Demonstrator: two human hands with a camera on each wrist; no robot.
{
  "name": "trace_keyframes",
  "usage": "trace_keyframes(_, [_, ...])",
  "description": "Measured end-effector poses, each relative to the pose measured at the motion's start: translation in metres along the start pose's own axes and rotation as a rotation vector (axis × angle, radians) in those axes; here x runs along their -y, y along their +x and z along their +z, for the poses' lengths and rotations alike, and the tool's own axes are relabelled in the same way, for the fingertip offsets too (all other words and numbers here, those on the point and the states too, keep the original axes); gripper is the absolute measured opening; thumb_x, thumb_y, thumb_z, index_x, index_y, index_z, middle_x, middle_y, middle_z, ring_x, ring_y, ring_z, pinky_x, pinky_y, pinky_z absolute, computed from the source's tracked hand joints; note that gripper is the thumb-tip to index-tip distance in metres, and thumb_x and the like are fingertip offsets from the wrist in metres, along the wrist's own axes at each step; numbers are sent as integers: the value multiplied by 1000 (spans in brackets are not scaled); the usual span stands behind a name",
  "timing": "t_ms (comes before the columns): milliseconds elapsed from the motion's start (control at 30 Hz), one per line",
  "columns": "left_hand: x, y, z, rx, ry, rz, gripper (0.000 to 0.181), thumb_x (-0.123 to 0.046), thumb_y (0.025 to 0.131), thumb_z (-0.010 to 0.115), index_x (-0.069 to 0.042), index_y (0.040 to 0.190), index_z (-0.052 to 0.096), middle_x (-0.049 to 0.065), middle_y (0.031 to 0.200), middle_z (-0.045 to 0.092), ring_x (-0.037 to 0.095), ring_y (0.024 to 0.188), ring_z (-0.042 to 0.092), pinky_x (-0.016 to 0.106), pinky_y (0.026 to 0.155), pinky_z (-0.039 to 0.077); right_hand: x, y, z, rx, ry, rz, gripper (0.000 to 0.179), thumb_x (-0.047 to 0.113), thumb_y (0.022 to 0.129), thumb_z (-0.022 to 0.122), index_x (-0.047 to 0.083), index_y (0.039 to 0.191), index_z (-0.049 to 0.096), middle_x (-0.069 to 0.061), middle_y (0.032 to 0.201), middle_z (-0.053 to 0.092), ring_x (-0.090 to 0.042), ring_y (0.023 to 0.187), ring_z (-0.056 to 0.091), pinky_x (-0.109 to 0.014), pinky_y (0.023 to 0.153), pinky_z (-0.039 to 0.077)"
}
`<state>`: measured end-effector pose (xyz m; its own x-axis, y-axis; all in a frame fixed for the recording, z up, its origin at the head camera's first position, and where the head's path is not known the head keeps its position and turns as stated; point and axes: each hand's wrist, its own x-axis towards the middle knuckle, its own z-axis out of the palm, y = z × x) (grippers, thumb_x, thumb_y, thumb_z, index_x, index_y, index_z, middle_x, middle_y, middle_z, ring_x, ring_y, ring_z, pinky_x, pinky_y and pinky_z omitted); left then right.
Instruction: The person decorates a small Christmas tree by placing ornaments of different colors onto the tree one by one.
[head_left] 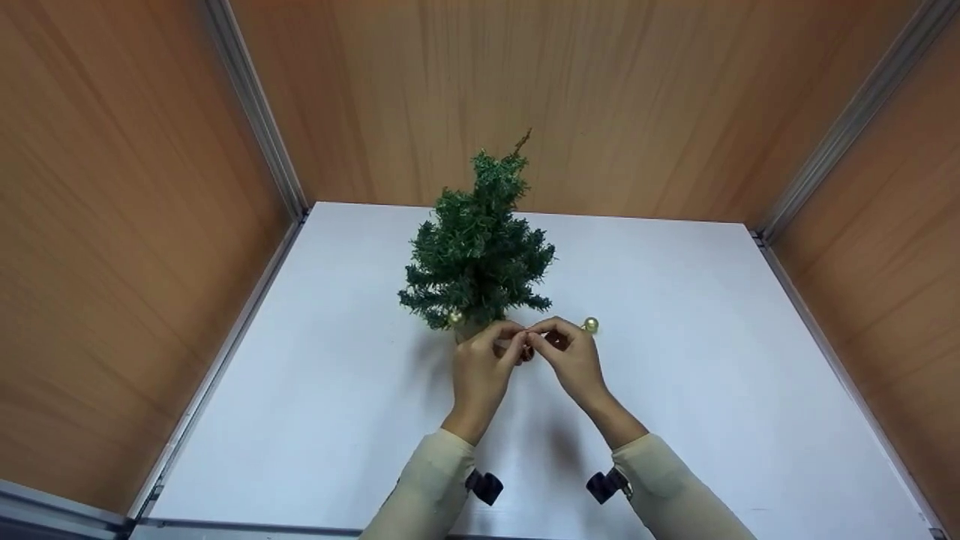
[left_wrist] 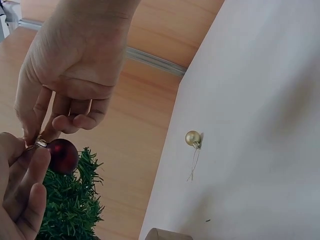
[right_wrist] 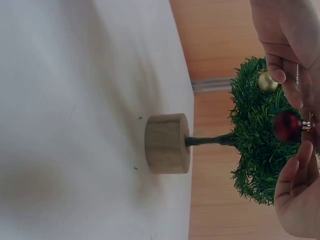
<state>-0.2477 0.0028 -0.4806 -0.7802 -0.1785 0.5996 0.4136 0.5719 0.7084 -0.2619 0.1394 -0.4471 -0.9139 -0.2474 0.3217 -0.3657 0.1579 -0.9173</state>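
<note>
A dark red bauble (left_wrist: 63,156) with a gold cap hangs between my two hands, in front of the small artificial Christmas tree (head_left: 480,240). My left hand (head_left: 478,367) pinches at the cap and its thin loop with thumb and fingertips. From the other side, my right hand (head_left: 576,364) pinches at the same spot, the fingertips of both hands meeting there. In the right wrist view the red ball (right_wrist: 287,126) overlaps the green branches. One gold bauble (right_wrist: 267,82) is on the tree's left side, low in the branches.
Another gold bauble (left_wrist: 193,138) with a string loop lies on the white table (head_left: 712,360), right of the tree. The tree stands on a round wooden base (right_wrist: 167,144). Wood-grain panels (head_left: 585,97) enclose the table at the back and both sides.
</note>
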Motion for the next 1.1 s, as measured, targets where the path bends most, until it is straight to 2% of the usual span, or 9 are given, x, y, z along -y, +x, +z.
trace_keyframes(233, [-1, 0, -3, 8, 40, 13, 11, -30, 86, 61, -20, 88, 67, -13, 78, 63, -7, 57, 53, 13, 50, 44, 3, 2, 0, 7, 25, 22, 11, 12, 86, 62, 2, 88, 65, -8, 85, 63, -30, 74, 54, -27, 60, 44])
trace_keyframes(467, [-3, 4, -6, 4, 77, 38, 11, -31, 86, 61, -22, 88, 67, -14, 77, 63, -6, 56, 53, 14, 49, 43, 6, 5, 0, 9, 53, 31, 11, 11, 87, 61, 1, 88, 63, -8, 84, 62, -24, 74, 57, -34, 65, 49])
trace_keyframes(600, [-6, 10, -9, -24, 94, 60, 11, -32, 86, 61, -23, 87, 67, -14, 74, 62, -6, 56, 52, 15, 48, 42, 10, 9, -1, 9, 54, 14, 10, 10, 87, 60, 1, 89, 63, -9, 84, 62, -22, 73, 56, -29, 62, 48])
trace_keyframes(767, [-11, 20, -12, -49, 101, 89, 12, -31, 86, 61, -21, 86, 67, -13, 71, 61, -4, 56, 51, 16, 50, 42, 16, 14, -3, 4, 30, -34, 10, 10, 87, 60, 1, 90, 63, -9, 84, 62, -22, 73, 57, -31, 64, 49])
trace_keyframes(967, [-16, 31, -15, -52, 75, 79, 10, -31, 86, 61, -22, 86, 67, -14, 70, 60, -6, 56, 49, 17, 53, 42, 26, 23, -4, 4, 20, -67, 10, 10, 88, 59, 0, 89, 63, -8, 83, 61, -22, 72, 56, -38, 65, 48])
trace_keyframes(1100, [-19, 40, -17, -44, 57, 76, 9, -30, 86, 61, -22, 86, 66, -14, 70, 61, -5, 54, 50, 17, 52, 42, 32, 30, -6, -7, 13, -83, 10, 10, 88, 59, 0, 89, 63, -8, 83, 61, -22, 71, 54, -32, 64, 47])
